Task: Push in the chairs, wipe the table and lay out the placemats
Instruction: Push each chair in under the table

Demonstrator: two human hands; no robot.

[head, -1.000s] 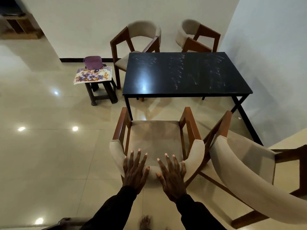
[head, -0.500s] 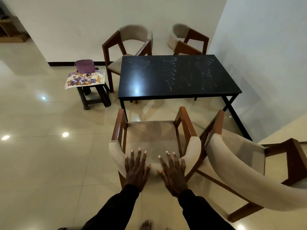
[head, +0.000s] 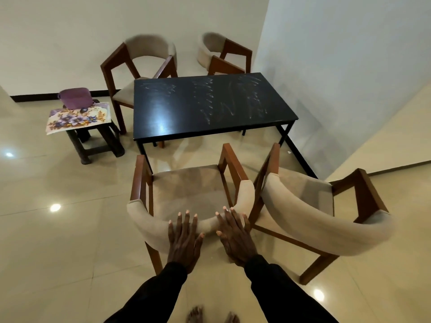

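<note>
**Hands shifted rightward along the near chair's backrest**

Since the frame half a second earlier, both hands have been moved toward the right half of the curved backrest, and the fingers are held closer together. The left hand and right hand are laid flat, fingers straight, on the beige padded backrest; nothing is gripped. The near chair is placed just in front of the black tabletop, its seat not yet under it. A second chair is set just beside it, in front of the tabletop's right corner and turned at an angle. Pale smear marks are seen across the tabletop. Two more chairs are found behind the tabletop, pulled out. To the tabletop's left, floral placemats are draped over a dark stool, with a purple container on them.
</note>
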